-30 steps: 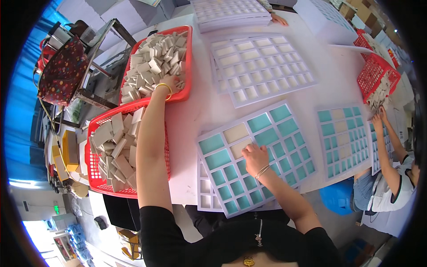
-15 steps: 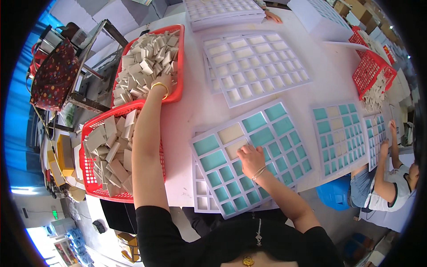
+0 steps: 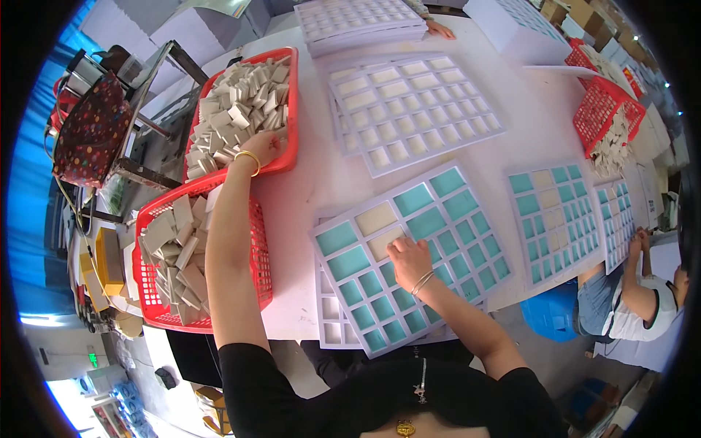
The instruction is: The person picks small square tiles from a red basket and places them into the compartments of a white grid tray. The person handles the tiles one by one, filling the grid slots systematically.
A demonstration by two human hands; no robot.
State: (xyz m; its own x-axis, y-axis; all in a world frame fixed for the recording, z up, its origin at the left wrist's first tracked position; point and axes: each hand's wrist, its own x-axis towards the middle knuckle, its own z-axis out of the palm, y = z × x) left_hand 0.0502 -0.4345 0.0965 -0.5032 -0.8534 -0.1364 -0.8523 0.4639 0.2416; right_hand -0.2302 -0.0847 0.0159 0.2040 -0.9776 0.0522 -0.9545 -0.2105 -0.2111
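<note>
Both hands (image 3: 266, 144) (image 3: 410, 261) curl, left over red basket (image 3: 293, 95), right on turquoise tray (image 3: 347, 264); if pinching, I cannot tell.

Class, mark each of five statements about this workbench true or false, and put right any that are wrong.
1. The left hand is at the farther red basket. True.
2. The right hand is at the nearer red basket. False: it is at the tray with turquoise cells.
3. A gold-coloured bangle circles the left wrist. True.
4. Every visible cell in that tray is turquoise. False: two large cream cells show in it as well.
5. The nearer red basket holds only round balls. False: it holds flat, pale pieces lying in a jumble.
</note>
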